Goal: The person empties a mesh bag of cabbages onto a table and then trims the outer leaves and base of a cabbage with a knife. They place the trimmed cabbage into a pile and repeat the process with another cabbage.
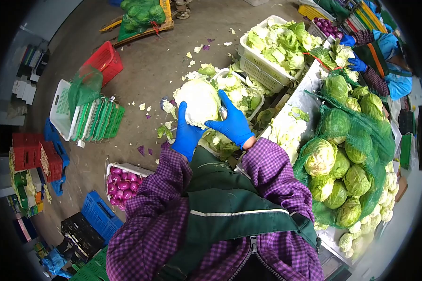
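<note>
A pale, trimmed cabbage point(197, 100) is held up in front of me between both blue-gloved hands. My left hand point(188, 134) grips it from below and the left, thumb up along its side. My right hand point(231, 122) presses on its right side with thumb and fingers. In the gap of that hand sits a small shiny metal piece point(223, 112); its kind I cannot make out. Beneath the cabbage stands a white tub point(258, 107) with cut leaves in it. To the right, green cabbages point(338, 164) lie in a green net bag point(382, 140) on the table.
A white crate point(263, 75) of leaves stands ahead. Across the table a co-worker's blue-gloved hands point(356, 62) handle a cabbage. Purple onions point(123, 185) fill a crate at lower left. A red crate point(103, 63) and green crates point(98, 119) stand left; leaf scraps litter the floor.
</note>
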Tool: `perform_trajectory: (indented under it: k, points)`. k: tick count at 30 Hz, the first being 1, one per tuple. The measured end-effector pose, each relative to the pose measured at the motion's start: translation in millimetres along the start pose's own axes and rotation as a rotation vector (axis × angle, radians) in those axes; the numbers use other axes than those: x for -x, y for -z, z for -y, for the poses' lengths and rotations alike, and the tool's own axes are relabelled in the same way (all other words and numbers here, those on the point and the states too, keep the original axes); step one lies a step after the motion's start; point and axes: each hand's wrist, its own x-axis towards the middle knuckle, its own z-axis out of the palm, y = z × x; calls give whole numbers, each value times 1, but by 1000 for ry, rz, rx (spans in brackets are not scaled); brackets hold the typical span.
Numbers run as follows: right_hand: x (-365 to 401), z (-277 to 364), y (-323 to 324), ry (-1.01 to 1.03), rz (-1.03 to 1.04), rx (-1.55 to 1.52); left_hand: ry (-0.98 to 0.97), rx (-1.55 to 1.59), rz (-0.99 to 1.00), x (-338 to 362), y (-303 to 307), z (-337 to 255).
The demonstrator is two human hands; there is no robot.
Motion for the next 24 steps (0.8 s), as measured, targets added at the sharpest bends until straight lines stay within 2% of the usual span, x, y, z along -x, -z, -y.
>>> perform_trajectory:
  k: [4, 6, 8, 10, 11, 14, 18, 19, 20, 22, 24]
  points:
    - [-6, -11, 3, 14, -40, -268, 3, -48, -19, 0, -1, 1]
    - [-6, -13, 2, 4, -62, -256, -11, -61, -23, -1, 0, 4]
    - [-9, -21, 4, -64, -28, -282, 4, -49, -30, -2, -1, 4]
    - [-11, -38, 10, -236, -158, -122, 23, -40, -40, 1, -6, 4]
    - [-11, -45, 12, -274, -139, -351, 63, 21, -2, 4, -8, 3]
    - [-1, -33, 20, -253, -192, -383, 76, 42, 21, 8, -17, 4]
    - [-3, -55, 44, -494, -168, -301, 98, 69, 3, 8, -16, 4]
    - [-3, -64, 39, -257, -301, -184, 100, 66, 7, 6, -15, 3]
    - [-2, -75, 38, -255, -307, -184, 108, 69, 39, 4, -14, 3]
    - [11, -28, 41, 93, -342, -35, 125, 71, 61, 4, -8, 7]
    - [14, -11, 42, 139, -285, 60, 128, -44, 34, -2, -5, 8]
